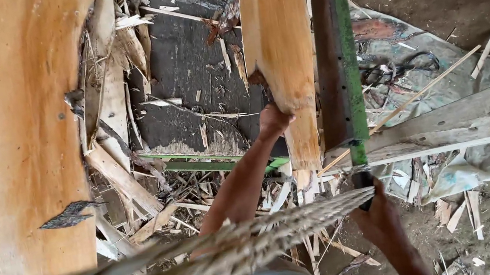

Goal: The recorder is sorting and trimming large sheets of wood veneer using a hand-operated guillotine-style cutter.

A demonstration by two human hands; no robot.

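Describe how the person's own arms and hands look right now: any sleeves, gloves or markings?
Both arms are bare: no sleeves or gloves show. The left hand and right hand carry no visible rings, watch or markings. Both forearms look lean; the upper arms are out of view.

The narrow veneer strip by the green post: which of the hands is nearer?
Left. The left hand grips the veneer strip at its lower edge; the right hand is below, apart from it.
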